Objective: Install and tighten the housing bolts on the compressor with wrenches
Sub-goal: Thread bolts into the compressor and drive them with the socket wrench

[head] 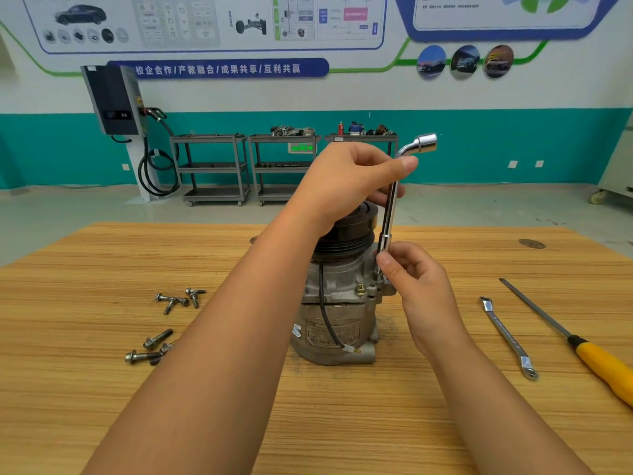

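- My left hand curls round the upper shaft of the L-shaped socket wrench, thumb just under its bend.
- My right hand pinches the wrench's lower socket end between thumb and fingertips.
- The wrench stands nearly upright between my hands, its lower end at the compressor's mounting ear.
- The compressor stands on end on the wooden table, under my left hand and touching my right.
- Loose bolts lie well to the left of my left forearm, with more nearer me.
- A flat spanner and a yellow-handled screwdriver lie to the right of my right hand.
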A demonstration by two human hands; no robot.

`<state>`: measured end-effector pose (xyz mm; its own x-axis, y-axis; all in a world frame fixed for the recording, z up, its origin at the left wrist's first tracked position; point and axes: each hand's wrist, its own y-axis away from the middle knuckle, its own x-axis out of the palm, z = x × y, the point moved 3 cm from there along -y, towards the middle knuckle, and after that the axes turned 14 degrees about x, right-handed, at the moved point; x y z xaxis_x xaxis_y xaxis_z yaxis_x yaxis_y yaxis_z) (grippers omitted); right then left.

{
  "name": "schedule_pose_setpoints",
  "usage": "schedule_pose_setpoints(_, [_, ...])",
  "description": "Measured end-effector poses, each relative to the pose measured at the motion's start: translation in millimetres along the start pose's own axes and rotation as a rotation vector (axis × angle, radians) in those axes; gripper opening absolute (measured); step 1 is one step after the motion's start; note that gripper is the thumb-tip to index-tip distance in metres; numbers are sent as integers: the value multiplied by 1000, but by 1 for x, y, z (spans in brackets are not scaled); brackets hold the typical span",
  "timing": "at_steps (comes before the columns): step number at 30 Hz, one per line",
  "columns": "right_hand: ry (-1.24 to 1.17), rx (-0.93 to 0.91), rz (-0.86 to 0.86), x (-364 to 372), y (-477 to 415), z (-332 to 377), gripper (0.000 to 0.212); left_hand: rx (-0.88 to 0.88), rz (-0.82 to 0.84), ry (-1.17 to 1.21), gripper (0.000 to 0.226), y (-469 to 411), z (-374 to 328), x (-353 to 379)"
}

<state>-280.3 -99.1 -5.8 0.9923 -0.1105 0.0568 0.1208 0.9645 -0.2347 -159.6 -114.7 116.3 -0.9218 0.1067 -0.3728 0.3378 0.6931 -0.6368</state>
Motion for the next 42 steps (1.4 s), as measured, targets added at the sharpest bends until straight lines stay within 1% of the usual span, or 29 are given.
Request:
schedule_pose_setpoints(5, [24,6,-10,1,-1,-1,7,-3,-23,10,33,0,0,0])
schedule_pose_setpoints(10, [-29,26,-5,0,0,-2,11,3,-7,61,19,-1,1,0])
schedule_pose_setpoints(13, [13,6,16,0,0,-1,14,10,3,59,15,-1,-1,0])
schedule_pose_setpoints(17, [23,10,52,0,-1,1,18,1,3,14,16,0,-1,-1])
schedule_pose_setpoints(22, [45,-14,43,0,0,1,9,-12,3,79,20,1,-3,-2])
schedule_pose_setpoints(28, [57,-3,-4,1,1,-1,7,-26,-17,82,22,1,-2,-2])
schedule_pose_setpoints(32, [70,-8,-33,3,2,0,8,-12,-14,45,24,1,-1,-3])
schedule_pose_setpoints(36, [71,3,-33,3,2,-1,10,6,-27,17,24,1,-2,-2])
schedule_pose_setpoints(39, [48,5,-15,1,1,-2,9,7,-5,25,29,2,-4,-1])
schedule_pose_setpoints(42, [14,-7,4,-1,0,-1,16,-27,22,48,32,2,-3,-1])
